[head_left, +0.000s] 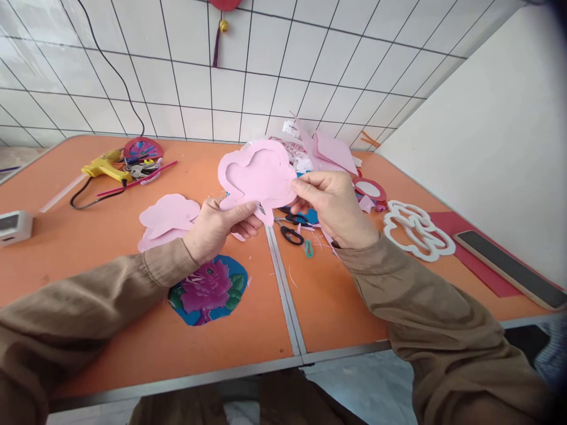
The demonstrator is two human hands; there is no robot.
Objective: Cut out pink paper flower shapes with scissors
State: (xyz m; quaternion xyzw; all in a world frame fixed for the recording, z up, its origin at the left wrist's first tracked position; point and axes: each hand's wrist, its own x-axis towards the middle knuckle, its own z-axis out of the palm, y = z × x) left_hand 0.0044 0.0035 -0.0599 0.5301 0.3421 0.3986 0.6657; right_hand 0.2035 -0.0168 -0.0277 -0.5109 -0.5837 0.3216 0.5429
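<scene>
I hold a pink scalloped foam cutout [257, 176] up above the orange table [110, 348]. My left hand [219, 227] pinches its lower left edge. My right hand [332, 206] pinches its right edge. Both hands are closed on the piece. Black-handled scissors [292, 227] lie on the table just below it. More pink cutouts [168, 218] lie to the left of my left hand. A round picture of a purple flower on blue [208, 290] lies under my left wrist.
A yellow glue gun [106, 168] with its black cord, keys and a red stick lie at the back left. A white box [15, 225] sits at the left edge. White foam outlines [416, 230], red paper and a dark slab [509, 265] lie right. Pink scraps [328, 150] pile near the wall.
</scene>
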